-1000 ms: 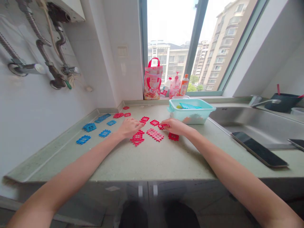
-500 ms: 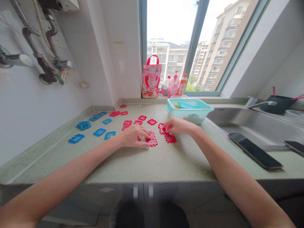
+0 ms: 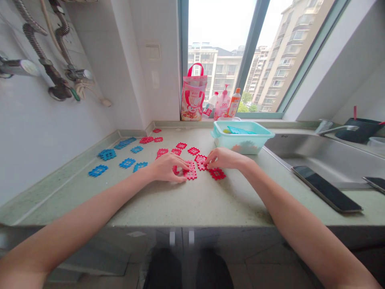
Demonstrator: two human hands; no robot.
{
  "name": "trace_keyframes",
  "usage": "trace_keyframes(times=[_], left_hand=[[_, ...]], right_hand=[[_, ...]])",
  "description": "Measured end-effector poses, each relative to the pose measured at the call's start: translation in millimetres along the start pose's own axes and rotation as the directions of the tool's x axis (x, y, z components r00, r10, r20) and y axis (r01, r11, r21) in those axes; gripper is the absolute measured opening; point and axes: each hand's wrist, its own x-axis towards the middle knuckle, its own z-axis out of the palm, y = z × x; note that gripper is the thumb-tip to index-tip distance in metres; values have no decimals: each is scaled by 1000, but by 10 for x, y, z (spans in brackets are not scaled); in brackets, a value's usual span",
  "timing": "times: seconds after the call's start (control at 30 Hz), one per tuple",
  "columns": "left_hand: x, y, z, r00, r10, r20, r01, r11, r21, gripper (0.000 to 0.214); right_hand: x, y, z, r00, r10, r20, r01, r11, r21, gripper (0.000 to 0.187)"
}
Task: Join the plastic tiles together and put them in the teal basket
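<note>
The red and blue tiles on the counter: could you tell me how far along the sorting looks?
Looks done: the blue tiles lie grouped by the wall. In hand: the left hand and right hand press on joined red tiles at the counter's middle. Left: loose red tiles lie scattered behind them, and more pieces sit in the teal tub.

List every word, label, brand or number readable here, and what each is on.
No text can be read.
Red and white bag on the sill: print too blurred.
Pink pump bottle: label too small.
Orange-capped bottle: label too small.
Red tiles under the left hand: no lettering shows.
</note>
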Motion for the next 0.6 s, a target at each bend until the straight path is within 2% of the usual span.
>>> trace_keyframes(times=[0.13, 0.37, 0.5, 0.6], left_hand=[[-5, -30, -10, 998, 32, 52, -32, 999, 4, 24], [-12, 5, -7, 998, -19, 61, 18, 1000, 12, 24], [22, 33, 56, 997, -44, 70, 34, 989, 141, 53], [42, 50, 88, 992, -28, 123, 1, 977, 213, 65]], right_hand=[[40, -70, 76, 998, -10, -56, 10, 1000, -10, 19], [82, -126, 143, 996, 23, -81, -22, 1000, 14, 21], [133, -14, 165, 966, -13, -258, -12, 996, -93, 33], [157, 103, 172, 979, -52, -198, 18, 985, -169, 37]])
